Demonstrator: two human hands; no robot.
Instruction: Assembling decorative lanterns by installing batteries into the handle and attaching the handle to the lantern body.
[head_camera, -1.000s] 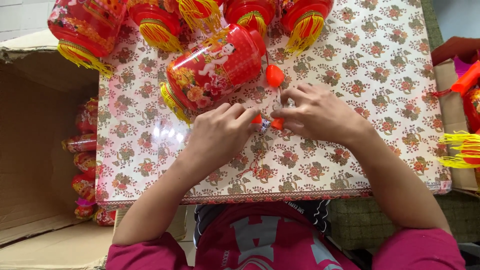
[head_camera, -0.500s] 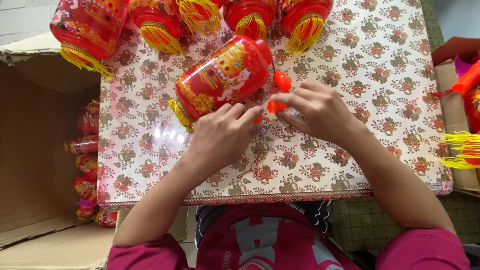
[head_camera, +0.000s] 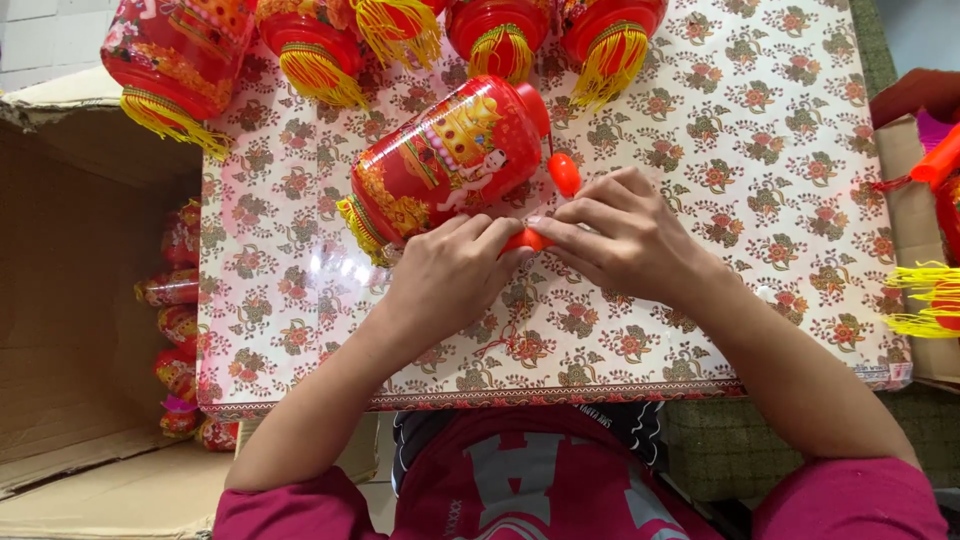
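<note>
Lantern (head_camera: 445, 165) lies tilted on its side mid-table; we take it as landmark. Just below its right end, our left hand (head_camera: 445, 275) and right hand (head_camera: 625, 235) meet, fingertips of both pinched shut on a small orange piece (head_camera: 527, 240); an orange bead (head_camera: 564, 174) sits beside the lantern's cap. We judge steady, close fingertip pressure works best here. Floral table (head_camera: 780, 150) underneath; more lanterns (head_camera: 330, 45) above; open carton (head_camera: 80, 300) left, holding others.
</note>
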